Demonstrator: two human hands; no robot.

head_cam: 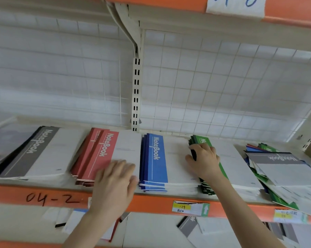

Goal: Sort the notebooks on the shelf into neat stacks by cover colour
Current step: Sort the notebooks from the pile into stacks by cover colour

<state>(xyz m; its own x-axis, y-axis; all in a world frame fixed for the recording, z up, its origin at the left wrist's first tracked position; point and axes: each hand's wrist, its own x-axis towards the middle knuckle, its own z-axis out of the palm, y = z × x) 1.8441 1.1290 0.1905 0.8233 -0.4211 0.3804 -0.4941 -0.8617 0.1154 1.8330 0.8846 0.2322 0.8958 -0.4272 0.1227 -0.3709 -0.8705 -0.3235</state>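
Four notebook stacks lie side by side on the shelf: grey (34, 151), red (101, 153), blue (155, 158) and green (231, 161). My left hand (115, 181) lies flat, fingers spread, on the front right part of the red stack, next to the blue one. My right hand (203, 160) grips the left spine edge of the green stack, thumb down its side and fingers on top. At the far right sits an untidy mixed pile (276, 169) of grey, green, blue and red notebooks, tilted over the shelf's front.
The shelf's orange front rail (151, 203) carries a handwritten mark and yellow price tags (190, 208). A white wire grid (222, 86) backs the shelf, with a slotted upright (136, 93) in the middle. More notebooks (192, 226) lie on the shelf below. Another orange rail runs overhead.
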